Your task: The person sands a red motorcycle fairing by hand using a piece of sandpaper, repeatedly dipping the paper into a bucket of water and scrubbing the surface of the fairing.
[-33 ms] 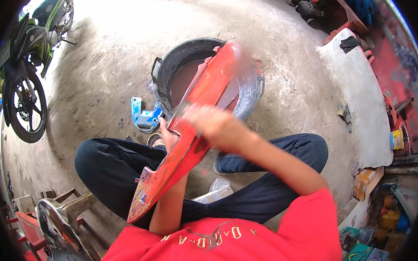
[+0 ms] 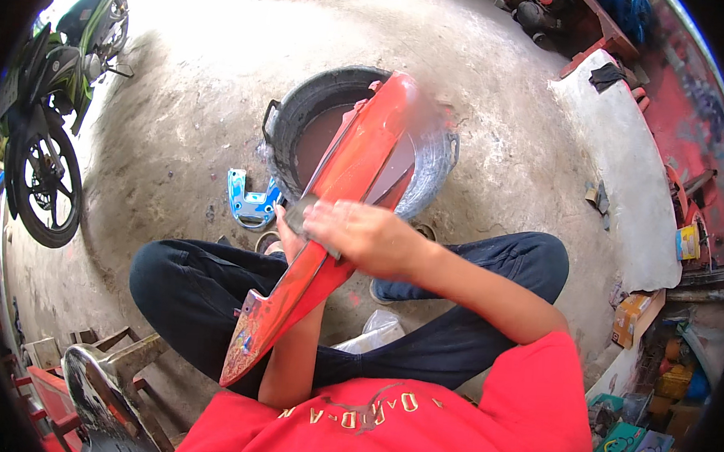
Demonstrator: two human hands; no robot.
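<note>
A long red plastic panel [image 2: 356, 156] slants across my lap and over a black tub [image 2: 289, 140] of murky pinkish water. My right hand [image 2: 353, 234] is closed on a dark grey pad [image 2: 295, 215], pressed against the panel's middle. My left hand [image 2: 290, 235] grips the panel's left edge from beneath, partly hidden by it; my forearm runs under the panel. The panel's near end has worn, speckled patches. A blue-and-white U-shaped part [image 2: 240, 199] lies on the floor left of the tub.
A black-and-green motorcycle [image 2: 57, 112] stands at left, with wooden stools [image 2: 130, 353] near my left knee. At right are a long pale slab [image 2: 607, 165], a red body part [image 2: 598, 25], a cardboard box [image 2: 631, 318] and assorted clutter. A white plastic bag [image 2: 373, 329] lies between my legs.
My right hand has moved a little down and leftward on the panel, and more of the grey pad shows. The panel and my left hand have hardly moved.
</note>
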